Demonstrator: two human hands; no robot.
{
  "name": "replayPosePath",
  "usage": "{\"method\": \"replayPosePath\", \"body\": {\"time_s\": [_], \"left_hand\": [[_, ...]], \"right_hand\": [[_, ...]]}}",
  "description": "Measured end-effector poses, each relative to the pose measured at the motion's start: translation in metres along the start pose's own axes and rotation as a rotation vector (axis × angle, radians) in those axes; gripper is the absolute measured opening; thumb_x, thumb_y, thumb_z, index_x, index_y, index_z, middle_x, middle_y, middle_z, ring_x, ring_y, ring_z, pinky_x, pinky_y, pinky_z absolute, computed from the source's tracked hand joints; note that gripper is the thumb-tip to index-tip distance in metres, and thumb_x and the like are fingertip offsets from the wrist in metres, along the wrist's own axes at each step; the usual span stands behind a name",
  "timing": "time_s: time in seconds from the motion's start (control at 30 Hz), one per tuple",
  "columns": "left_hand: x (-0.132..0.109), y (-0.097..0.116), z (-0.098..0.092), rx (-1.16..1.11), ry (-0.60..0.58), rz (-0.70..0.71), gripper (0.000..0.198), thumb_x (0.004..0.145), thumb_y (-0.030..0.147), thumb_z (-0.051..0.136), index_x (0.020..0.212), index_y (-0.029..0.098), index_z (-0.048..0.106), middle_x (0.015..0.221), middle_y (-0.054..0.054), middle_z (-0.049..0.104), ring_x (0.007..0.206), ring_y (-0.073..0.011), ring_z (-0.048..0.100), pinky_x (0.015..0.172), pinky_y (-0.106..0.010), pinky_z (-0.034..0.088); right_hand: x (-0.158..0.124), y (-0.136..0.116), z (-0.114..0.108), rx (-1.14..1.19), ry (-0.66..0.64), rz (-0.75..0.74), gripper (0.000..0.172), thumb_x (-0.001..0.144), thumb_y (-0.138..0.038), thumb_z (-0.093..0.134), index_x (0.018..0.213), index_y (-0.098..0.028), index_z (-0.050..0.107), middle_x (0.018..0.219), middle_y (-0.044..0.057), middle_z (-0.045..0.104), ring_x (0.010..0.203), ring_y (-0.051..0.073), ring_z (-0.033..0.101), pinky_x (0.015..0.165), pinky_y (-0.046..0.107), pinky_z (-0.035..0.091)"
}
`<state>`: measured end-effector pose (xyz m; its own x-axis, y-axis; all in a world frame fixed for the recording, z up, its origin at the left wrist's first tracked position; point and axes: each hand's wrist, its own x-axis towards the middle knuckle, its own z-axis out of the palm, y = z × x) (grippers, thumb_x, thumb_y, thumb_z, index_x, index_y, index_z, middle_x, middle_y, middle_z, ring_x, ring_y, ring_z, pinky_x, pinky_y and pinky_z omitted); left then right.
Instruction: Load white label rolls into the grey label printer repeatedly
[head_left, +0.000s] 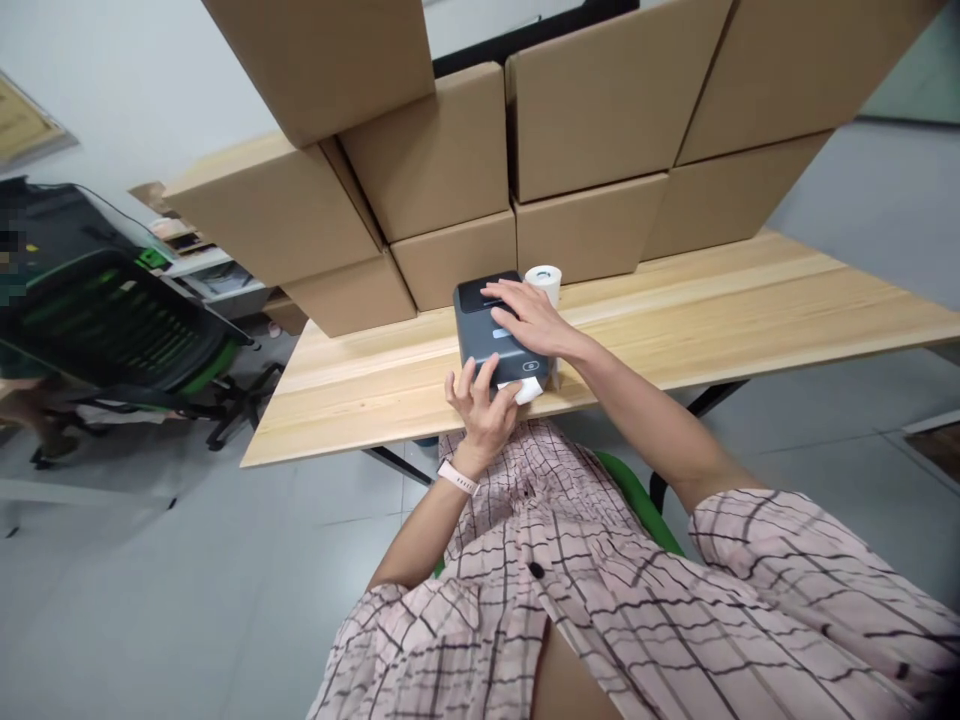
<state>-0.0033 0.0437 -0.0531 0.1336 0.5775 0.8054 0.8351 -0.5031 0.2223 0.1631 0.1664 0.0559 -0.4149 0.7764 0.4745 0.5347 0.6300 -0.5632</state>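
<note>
A dark grey label printer [487, 335] sits near the front edge of the wooden table. My right hand [536, 318] lies flat across its top with the fingers stretched out. At the printer's front edge, my left hand [482, 410] has its thumb on a short piece of white label paper [529, 390] that sticks out there. The other left fingers are bent against the printer's front; their grip on the paper is partly hidden. Just behind my right hand stands a white paper roll [546, 281], partly covered by that hand.
Stacked cardboard boxes [592, 110] line the back of the wooden table [720, 315], with one box [330, 60] jutting forward at upper left. A black and green office chair [127, 330] stands to the left, where another person is partly visible.
</note>
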Motion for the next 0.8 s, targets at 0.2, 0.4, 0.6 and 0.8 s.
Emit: {"method": "replayPosePath", "body": {"time_s": [0.2,0.4,0.6,0.8], "left_hand": [[0.016,0.000,-0.009,0.034,0.222,0.208,0.026,0.099,0.017,0.063,0.099,0.033,0.083,0.117,-0.010,0.083,0.124,-0.0308,0.067,0.109,-0.057,0.046],[0.014,0.004,-0.012,0.061,0.236,0.219,0.027,0.093,0.014,0.065,0.099,0.033,0.082,0.114,-0.009,0.083,0.120,-0.0301,0.068,0.103,-0.054,0.051],[0.019,0.002,-0.011,-0.069,0.240,0.241,0.031,0.087,0.003,0.065,0.101,0.027,0.078,0.117,-0.011,0.081,0.128,-0.0278,0.062,0.111,-0.049,0.046],[0.021,0.003,-0.015,-0.069,0.205,0.250,0.031,0.089,0.001,0.065,0.102,0.026,0.078,0.124,-0.012,0.077,0.141,-0.0268,0.053,0.120,-0.047,0.040]], "right_hand": [[-0.004,0.006,-0.018,0.033,-0.104,-0.064,0.060,0.100,-0.036,0.066,0.159,-0.028,0.058,0.166,0.013,0.059,0.162,0.032,0.046,0.134,0.066,0.031],[-0.006,0.015,-0.024,0.165,-0.165,-0.060,0.067,0.091,-0.027,0.077,0.157,-0.030,0.060,0.167,0.012,0.058,0.163,0.032,0.044,0.134,0.065,0.032],[0.000,0.010,-0.023,0.249,-0.205,0.018,0.074,0.086,-0.023,0.079,0.156,-0.035,0.061,0.167,0.007,0.057,0.164,0.035,0.042,0.135,0.069,0.025],[-0.026,0.006,-0.039,0.406,-0.206,0.028,0.067,0.098,-0.056,0.074,0.160,-0.038,0.057,0.180,0.007,0.041,0.173,0.034,0.022,0.140,0.067,0.019]]}}
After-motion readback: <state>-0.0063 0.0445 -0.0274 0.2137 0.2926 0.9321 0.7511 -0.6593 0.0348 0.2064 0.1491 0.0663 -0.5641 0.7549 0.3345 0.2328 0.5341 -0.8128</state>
